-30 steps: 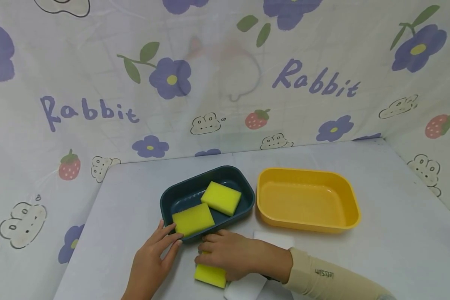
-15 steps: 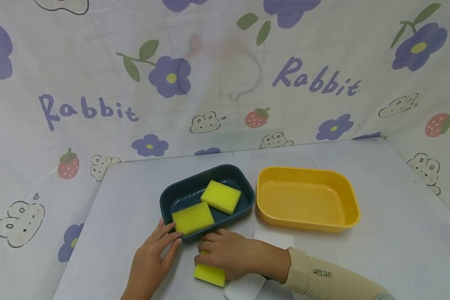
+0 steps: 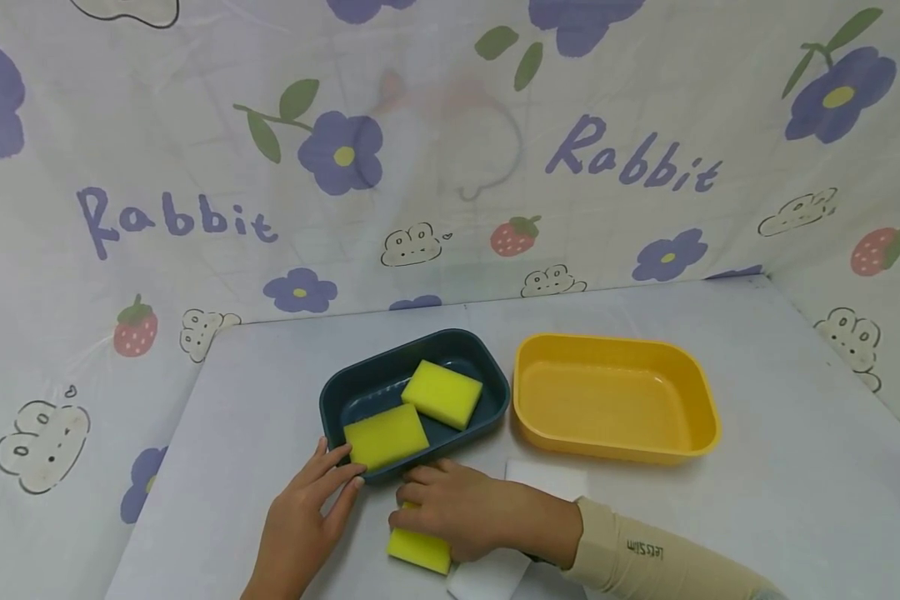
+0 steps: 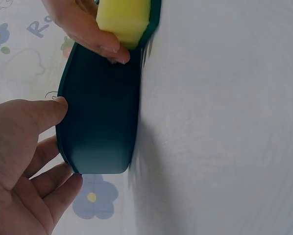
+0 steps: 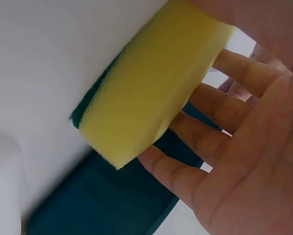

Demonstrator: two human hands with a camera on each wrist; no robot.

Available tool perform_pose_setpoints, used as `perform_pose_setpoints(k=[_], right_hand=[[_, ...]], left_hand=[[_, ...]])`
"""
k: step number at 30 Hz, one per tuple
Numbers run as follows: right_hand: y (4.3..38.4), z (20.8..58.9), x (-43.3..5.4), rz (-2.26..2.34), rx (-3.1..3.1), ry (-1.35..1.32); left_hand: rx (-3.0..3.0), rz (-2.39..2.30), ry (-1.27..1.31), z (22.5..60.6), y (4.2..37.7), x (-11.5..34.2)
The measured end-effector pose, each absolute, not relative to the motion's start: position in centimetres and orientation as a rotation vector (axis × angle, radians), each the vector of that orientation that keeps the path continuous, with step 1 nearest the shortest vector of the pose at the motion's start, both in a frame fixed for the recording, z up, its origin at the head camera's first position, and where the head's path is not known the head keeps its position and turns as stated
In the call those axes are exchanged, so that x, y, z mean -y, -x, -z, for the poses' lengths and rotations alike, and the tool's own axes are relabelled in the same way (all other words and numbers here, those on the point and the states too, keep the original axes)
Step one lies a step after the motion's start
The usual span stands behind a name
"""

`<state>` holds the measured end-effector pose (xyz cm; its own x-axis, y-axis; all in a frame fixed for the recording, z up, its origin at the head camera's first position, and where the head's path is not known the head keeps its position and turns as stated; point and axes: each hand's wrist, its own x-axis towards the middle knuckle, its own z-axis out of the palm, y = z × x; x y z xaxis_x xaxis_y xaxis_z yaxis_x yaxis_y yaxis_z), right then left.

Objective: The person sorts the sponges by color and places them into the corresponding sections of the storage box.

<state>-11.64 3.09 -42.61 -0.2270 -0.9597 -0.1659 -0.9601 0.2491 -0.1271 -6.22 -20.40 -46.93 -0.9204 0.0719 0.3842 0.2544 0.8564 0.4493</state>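
Observation:
My right hand [image 3: 457, 507] grips a yellow sponge [image 3: 420, 550] with a dark green scouring side, close in front of a dark teal tub [image 3: 438, 336]. In the right wrist view, the fingers lie along one long side of that sponge [image 5: 146, 83], green side toward the table. My left hand [image 3: 303, 517] rests fairly straight fingers at the tub's near left corner; in the left wrist view its thumb and fingertips touch the rim of the tub [image 4: 100, 112]. Two yellow sponges [image 3: 386, 437] lie inside the tub, one at the left and one toward the right.
An orange-yellow tub [image 3: 615, 404] stands to the right of the teal one, with nothing in it. White flat blocks [image 3: 491, 575] lie beside and under the right forearm. A printed curtain [image 3: 450, 167] rises behind the white table [image 3: 270, 358].
Almost nothing differs. Both hands, the gripped sponge and the tubs keep their places; the head view shifts only very slightly.

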Motion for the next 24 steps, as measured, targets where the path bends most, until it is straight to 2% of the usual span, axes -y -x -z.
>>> perform_pose_setpoints(k=[24], right_hand=[[11.0, 40.9, -3.6, 0.001, -2.329, 1.859]], left_hand=[[2.663, 0.719, 0.252, 47.0, 6.2, 20.5]])
